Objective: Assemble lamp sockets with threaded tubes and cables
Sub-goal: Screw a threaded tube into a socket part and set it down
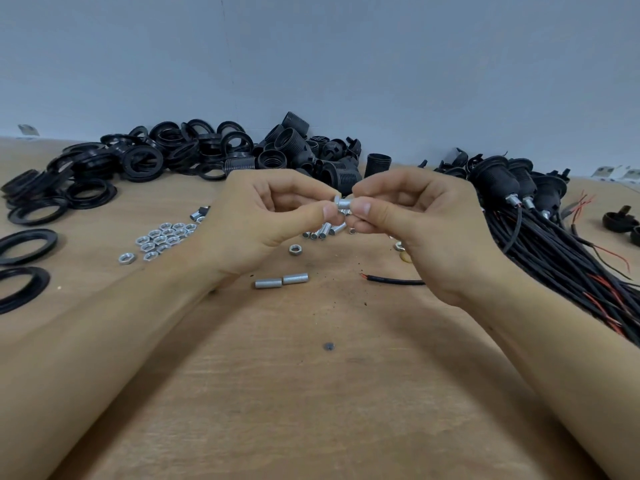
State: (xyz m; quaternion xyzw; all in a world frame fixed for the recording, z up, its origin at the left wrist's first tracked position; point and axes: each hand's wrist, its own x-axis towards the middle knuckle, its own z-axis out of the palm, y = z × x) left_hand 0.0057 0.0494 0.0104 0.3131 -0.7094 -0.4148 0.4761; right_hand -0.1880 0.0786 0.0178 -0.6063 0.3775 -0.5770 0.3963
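My left hand [273,216] and my right hand [408,220] meet above the middle of the wooden table [311,393]. Between their fingertips sits a short silver threaded tube [344,203] with a hex nut [336,199] at its left end. The left thumb and fingers pinch the nut end; the right thumb and forefinger pinch the tube. Two loose threaded tubes [281,280] lie on the table below the hands. More tubes [323,232] lie just behind them.
Hex nuts [162,237] are scattered at the left. Black rings [114,164] and black socket shells [304,150] are piled along the back wall. Assembled sockets with black cables [540,230] lie at the right. A single cable end [391,280] lies near my right wrist.
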